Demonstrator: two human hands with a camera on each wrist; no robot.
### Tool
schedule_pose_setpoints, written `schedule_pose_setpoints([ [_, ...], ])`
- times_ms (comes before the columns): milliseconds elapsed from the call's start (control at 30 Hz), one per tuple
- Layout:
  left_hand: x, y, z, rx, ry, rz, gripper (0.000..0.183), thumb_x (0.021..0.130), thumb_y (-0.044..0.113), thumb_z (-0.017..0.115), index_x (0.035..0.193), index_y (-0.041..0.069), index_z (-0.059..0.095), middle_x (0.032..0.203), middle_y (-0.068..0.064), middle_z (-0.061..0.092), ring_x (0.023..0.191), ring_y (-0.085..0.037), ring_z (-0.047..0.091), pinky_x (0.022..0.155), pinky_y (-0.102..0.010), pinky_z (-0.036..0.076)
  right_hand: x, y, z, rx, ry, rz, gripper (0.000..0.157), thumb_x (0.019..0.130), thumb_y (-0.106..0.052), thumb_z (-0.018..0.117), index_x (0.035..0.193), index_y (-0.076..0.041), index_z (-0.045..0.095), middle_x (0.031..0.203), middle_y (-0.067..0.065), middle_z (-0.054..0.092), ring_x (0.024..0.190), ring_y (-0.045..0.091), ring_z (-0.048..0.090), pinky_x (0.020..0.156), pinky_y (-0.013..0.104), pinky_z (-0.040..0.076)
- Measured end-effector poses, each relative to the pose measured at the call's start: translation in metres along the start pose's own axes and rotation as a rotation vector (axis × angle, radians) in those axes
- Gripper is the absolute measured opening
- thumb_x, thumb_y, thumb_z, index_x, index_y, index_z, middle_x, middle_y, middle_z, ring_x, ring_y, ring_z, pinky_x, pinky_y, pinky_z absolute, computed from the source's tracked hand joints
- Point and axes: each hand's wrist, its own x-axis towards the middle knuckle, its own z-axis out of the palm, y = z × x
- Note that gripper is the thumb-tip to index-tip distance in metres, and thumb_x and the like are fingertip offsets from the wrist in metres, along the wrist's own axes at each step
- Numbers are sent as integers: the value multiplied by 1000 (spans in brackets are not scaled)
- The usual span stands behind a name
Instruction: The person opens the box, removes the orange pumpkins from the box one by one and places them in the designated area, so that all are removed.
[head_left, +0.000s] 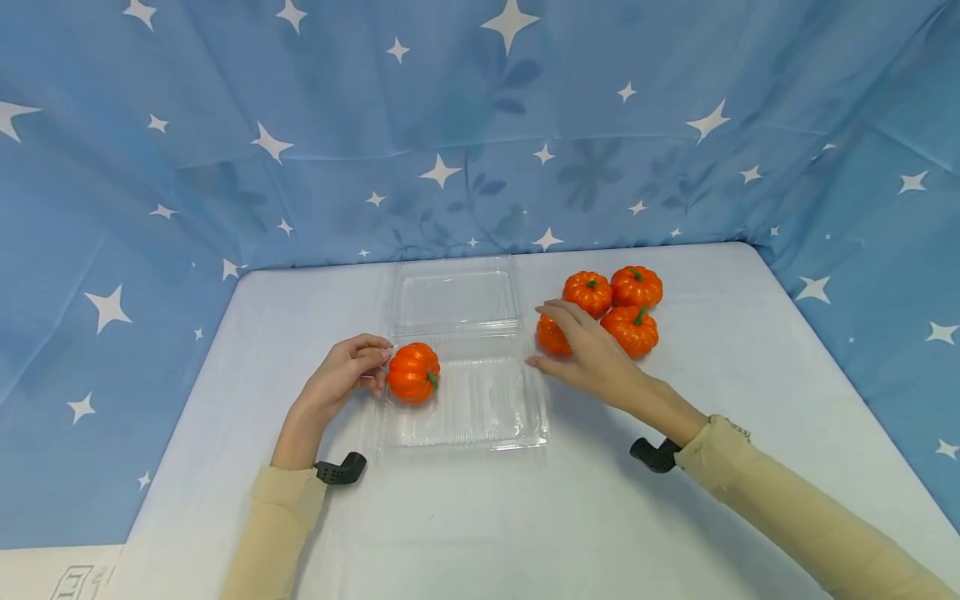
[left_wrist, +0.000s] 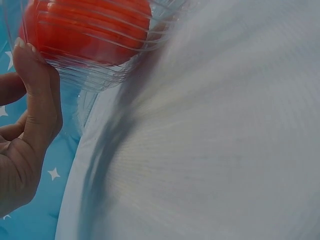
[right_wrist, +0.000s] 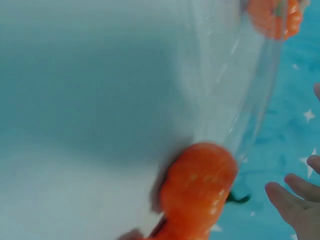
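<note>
A clear plastic clamshell box (head_left: 480, 400) lies with its lid (head_left: 457, 296) folded back. One small orange pumpkin (head_left: 413, 372) sits in the left end of its base; the left wrist view shows this pumpkin (left_wrist: 95, 30) through the ribbed wall. My left hand (head_left: 337, 377) pinches the box's left edge beside it. My right hand (head_left: 592, 354) reaches over a partly hidden pumpkin (head_left: 553, 335) right of the box, thumb and fingers spread apart. In the right wrist view, its fingers (right_wrist: 295, 200) are extended, apart from the pumpkin (right_wrist: 200, 185).
Several more pumpkins (head_left: 636, 287) cluster just beyond my right hand. All stand on a white-covered table (head_left: 465, 517). A blue star-patterned curtain (head_left: 480, 183) borders the table at the back and sides.
</note>
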Motion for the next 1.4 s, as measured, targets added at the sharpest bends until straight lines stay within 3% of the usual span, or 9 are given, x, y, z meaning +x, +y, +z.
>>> schedule_pose_setpoints([
  [233, 1, -1, 1, 9, 1, 3, 35, 106, 12, 54, 133, -11, 48, 83, -1, 66, 62, -13, 58, 58, -26, 56, 7, -19, 4, 119, -68, 12, 76, 88, -34, 83, 148, -6, 46, 151, 12, 51, 137, 33, 51, 111, 54, 47],
  [433, 1, -1, 0, -4, 8, -8, 37, 105, 14, 57, 132, -11, 48, 80, 0, 66, 60, -13, 58, 57, -25, 56, 14, -31, 11, 194, -179, 38, 82, 87, -38, 83, 152, -8, 42, 154, 10, 47, 128, 36, 57, 105, 49, 53],
  [633, 1, -2, 0, -1, 6, -3, 36, 105, 12, 56, 131, -11, 48, 84, 0, 67, 61, -13, 58, 58, -25, 56, 20, -41, 17, 230, -233, 39, 84, 86, -37, 84, 152, -6, 42, 153, 13, 47, 126, 38, 58, 103, 49, 54],
  [1067, 2, -2, -2, 11, 9, -6, 39, 105, 16, 58, 132, -11, 48, 84, 0, 66, 63, -12, 59, 59, -25, 56, 34, -50, 20, 235, -312, 23, 84, 87, -37, 83, 154, -7, 41, 154, 16, 47, 129, 38, 57, 105, 49, 53],
  [1400, 2, -1, -2, 22, 3, -13, 40, 106, 17, 57, 133, -11, 47, 82, 2, 66, 63, -12, 59, 59, -25, 56, 48, -56, 22, 216, -429, 35, 91, 86, -36, 84, 157, -9, 35, 159, 16, 41, 137, 35, 51, 109, 49, 50],
])
